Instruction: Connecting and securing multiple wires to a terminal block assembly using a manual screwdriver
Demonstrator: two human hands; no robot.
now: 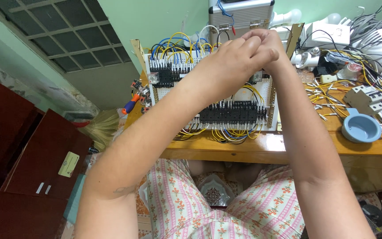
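Nearest: lap in pink floral cloth (244, 212), below the desk's (253, 150) front edge. Above the desk: left hand (239, 55) and right hand (268, 44), raised, touching, fingers curled together (contents not discernible), hiding part of the white wiring board (226, 106). Right: blue bowl (361, 128), loose wires (328, 95). Rear edge: metal case (239, 15).
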